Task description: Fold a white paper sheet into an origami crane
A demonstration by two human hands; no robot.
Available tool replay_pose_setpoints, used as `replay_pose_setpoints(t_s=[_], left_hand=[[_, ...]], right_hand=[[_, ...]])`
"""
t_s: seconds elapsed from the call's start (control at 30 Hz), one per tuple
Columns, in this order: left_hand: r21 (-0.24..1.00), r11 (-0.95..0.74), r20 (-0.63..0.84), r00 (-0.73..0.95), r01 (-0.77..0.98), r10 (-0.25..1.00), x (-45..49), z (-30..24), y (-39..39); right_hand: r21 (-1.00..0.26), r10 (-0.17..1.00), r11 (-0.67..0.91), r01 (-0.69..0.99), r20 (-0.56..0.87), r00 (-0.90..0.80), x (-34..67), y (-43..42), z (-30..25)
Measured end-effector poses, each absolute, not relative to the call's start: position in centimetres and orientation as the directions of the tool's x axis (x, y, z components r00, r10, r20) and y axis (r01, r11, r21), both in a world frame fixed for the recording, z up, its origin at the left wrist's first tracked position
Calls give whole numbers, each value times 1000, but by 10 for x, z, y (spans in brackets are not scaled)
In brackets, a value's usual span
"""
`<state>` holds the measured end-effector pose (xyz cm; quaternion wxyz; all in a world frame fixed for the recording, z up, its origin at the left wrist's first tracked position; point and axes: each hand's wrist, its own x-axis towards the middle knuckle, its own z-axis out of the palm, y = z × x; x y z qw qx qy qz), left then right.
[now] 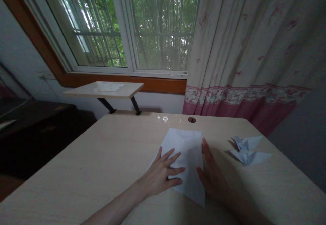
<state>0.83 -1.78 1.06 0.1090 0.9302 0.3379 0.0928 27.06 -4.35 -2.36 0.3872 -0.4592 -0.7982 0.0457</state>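
Observation:
A white sheet of paper (187, 150) lies flat on the light wooden table (102, 163). My left hand (163, 172) rests palm down on the sheet's left part, fingers spread. My right hand (212, 175) lies flat along the sheet's right edge, fingers straight and together, touching the paper. Neither hand grips anything.
Two folded white paper cranes (248, 149) sit on the table to the right of my right hand. A cable hole (192, 119) is near the table's far edge. A small raised shelf (104, 89) stands at the back left under the window; a curtain (254, 48) hangs at the right.

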Motion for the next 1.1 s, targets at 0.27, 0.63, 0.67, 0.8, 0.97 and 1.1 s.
replay_pose_setpoints(t_s=[0.27,0.63,0.67,0.8,0.97,1.1], left_hand=[[272,-733,70,747,623,661,11,17,-25],[348,-670,49,701,655,711,1,24,-14],[369,-669,56,703,645,709,1,23,-14],[419,-672,65,719,610,692,2,21,-15],[350,-720,113,736,599,668,2,15,-14],[279,-721,162,709,635,687,1,14,-14]], right_hand=[[-480,763,613,628,567,-311,272,-44,-22],[-512,792,580,634,537,-291,274,-47,-17],[-512,796,574,639,531,-289,275,-46,-17],[-534,792,572,622,557,-250,275,-45,-16],[-551,800,571,609,538,-264,274,-46,-9],[-469,782,590,658,536,-319,276,-49,1]])
